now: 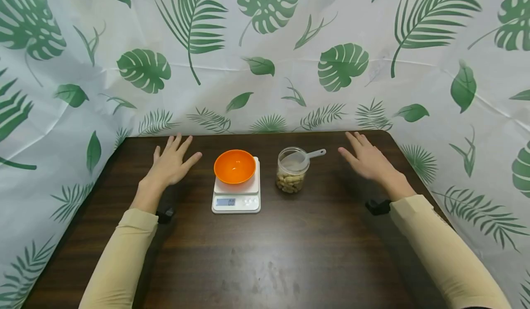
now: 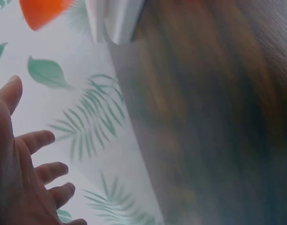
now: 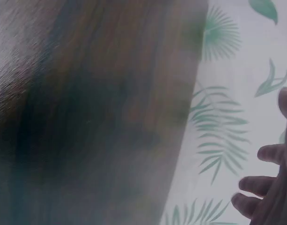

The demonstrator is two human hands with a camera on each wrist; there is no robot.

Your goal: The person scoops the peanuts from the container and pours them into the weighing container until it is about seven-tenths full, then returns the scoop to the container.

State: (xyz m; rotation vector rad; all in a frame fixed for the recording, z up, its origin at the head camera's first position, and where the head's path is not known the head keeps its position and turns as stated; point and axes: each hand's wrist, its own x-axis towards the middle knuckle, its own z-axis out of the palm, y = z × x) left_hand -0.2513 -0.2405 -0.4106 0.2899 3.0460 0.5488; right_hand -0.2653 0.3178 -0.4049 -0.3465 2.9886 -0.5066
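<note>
An orange bowl (image 1: 234,167) sits on a white kitchen scale (image 1: 237,204) whose display reads near zero. To the right stands a clear jar (image 1: 291,180), partly filled with what look like peanuts in the shell. A pale scoop (image 1: 316,153) rests in its mouth, handle pointing right. My left hand (image 1: 169,164), fingers spread and holding nothing, hovers left of the scale; its palm side (image 2: 21,164) shows in the left wrist view. Out to the right of the jar, my right hand (image 1: 368,159) is spread and holds nothing; its fingers (image 3: 258,186) show at the right wrist view's edge.
The dark wooden table (image 1: 256,263) has rounded far corners. Behind it and along both sides hangs a white sheet (image 1: 290,79) printed with green leaves. A dark strap (image 1: 165,214) is on the left wrist, and another (image 1: 377,207) on the right.
</note>
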